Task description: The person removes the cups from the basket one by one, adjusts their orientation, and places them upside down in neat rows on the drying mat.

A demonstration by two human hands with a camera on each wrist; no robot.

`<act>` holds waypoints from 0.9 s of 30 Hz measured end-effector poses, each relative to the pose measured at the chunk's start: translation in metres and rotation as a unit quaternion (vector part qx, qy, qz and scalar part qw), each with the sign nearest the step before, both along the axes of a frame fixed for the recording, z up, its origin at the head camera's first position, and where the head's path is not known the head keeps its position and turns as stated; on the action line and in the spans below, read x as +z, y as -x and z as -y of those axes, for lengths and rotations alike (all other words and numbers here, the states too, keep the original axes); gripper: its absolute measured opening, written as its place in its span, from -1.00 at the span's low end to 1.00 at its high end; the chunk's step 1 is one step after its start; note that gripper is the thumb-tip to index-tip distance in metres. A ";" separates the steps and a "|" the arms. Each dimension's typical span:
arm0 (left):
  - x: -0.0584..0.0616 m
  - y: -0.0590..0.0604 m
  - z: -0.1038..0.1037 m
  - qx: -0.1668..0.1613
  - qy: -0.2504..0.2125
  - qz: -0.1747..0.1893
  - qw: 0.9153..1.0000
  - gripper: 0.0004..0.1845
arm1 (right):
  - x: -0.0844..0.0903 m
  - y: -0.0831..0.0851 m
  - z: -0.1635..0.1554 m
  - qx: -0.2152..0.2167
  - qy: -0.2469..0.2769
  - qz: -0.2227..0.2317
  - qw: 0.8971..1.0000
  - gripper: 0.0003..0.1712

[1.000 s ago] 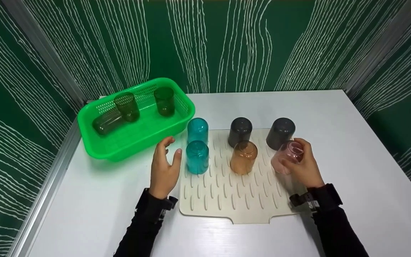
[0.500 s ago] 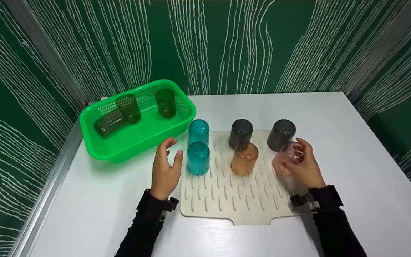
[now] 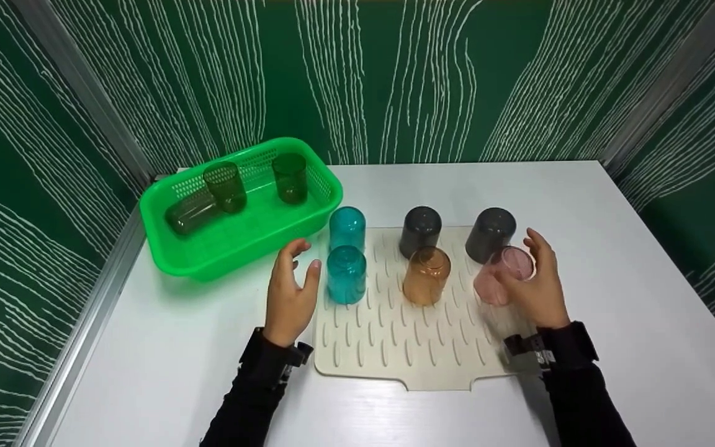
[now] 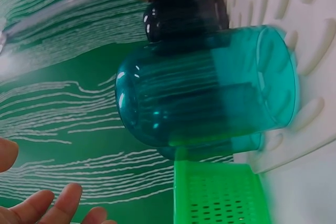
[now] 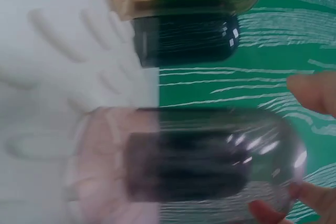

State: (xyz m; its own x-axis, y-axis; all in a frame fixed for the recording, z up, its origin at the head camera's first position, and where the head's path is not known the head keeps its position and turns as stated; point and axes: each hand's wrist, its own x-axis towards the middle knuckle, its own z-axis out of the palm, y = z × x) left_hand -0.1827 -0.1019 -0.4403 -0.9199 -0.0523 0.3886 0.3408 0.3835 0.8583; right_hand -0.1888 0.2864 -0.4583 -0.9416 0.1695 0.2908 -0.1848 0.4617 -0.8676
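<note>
My right hand (image 3: 542, 295) is spread loosely around an upside-down pink glass (image 3: 494, 287) at the right of the beige ridged mat (image 3: 395, 366). In the right wrist view the thumb stands apart from the pink glass (image 5: 105, 177), while other fingertips show at its base end, lower right. My left hand (image 3: 289, 304), fingers relaxed and holding nothing, is just left of the front teal glass (image 3: 346, 279). The left wrist view shows this teal glass (image 4: 205, 87) standing apart from the fingertips at the lower left.
Also upside down on the mat are a second teal glass (image 3: 347, 225), an amber glass (image 3: 426, 279) and two dark grey glasses (image 3: 421, 233) along the back. A green basket (image 3: 242, 253) at the back left contains three dark-looking glasses (image 3: 290, 179), one lying on its side.
My right fingers have spread away from the pink glass, releasing it where it stands. My left hand keeps nearly the same pose, and the head view has shifted slightly.
</note>
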 end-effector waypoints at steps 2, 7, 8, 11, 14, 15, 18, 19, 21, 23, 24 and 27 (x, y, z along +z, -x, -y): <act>0.000 0.000 0.000 0.001 0.003 0.003 1.000 -0.52 | 0.005 0.000 0.006 0.000 -0.004 -0.023 1.000 -0.01; 0.000 0.001 -0.001 0.003 0.009 -0.005 1.000 -0.52 | 0.012 -0.002 0.023 0.005 -0.038 -0.068 0.997 -0.04; 0.000 0.001 -0.001 0.002 0.010 -0.007 1.000 -0.52 | 0.013 -0.003 0.026 0.007 -0.047 -0.077 0.996 -0.05; -0.001 0.002 -0.001 0.001 0.012 -0.011 1.000 -0.52 | 0.013 -0.005 0.034 0.017 -0.070 -0.108 0.992 -0.07; -0.002 0.003 -0.001 0.002 0.013 -0.009 1.000 -0.53 | 0.013 -0.004 0.042 0.033 -0.069 -0.144 0.987 -0.08; -0.003 0.003 -0.001 0.005 0.014 -0.008 1.000 -0.53 | 0.013 -0.003 0.044 0.042 -0.062 -0.151 0.986 -0.07; -0.006 0.006 0.001 0.011 0.019 -0.003 1.000 -0.53 | 0.011 -0.001 0.049 0.072 -0.036 -0.163 0.983 -0.05; -0.007 0.006 0.001 0.013 0.023 -0.003 1.000 -0.53 | 0.011 -0.001 0.051 0.081 -0.027 -0.162 0.983 -0.04; -0.009 0.009 0.003 0.018 0.034 -0.001 0.999 -0.53 | 0.010 -0.001 0.053 0.103 -0.011 -0.157 0.982 -0.02; -0.008 0.013 0.006 0.023 0.051 -0.001 0.998 -0.52 | 0.010 -0.001 0.054 0.116 -0.006 -0.153 0.981 0.00; -0.007 0.015 0.008 0.026 0.059 -0.001 0.998 -0.51 | 0.011 -0.001 0.054 0.121 -0.004 -0.152 0.981 0.00; -0.001 0.027 0.013 0.035 0.089 0.002 0.995 -0.49 | 0.013 -0.003 0.054 0.135 -0.002 -0.153 0.979 0.02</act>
State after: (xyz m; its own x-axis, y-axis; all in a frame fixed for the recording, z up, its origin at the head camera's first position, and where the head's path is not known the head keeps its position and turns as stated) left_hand -0.2102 -0.1151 -0.4417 -0.9181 -0.0468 0.3935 0.3047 0.5516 0.7765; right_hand -0.1861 0.2323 -0.4452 -0.8209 -0.0750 0.5661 -0.5510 0.3646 -0.7507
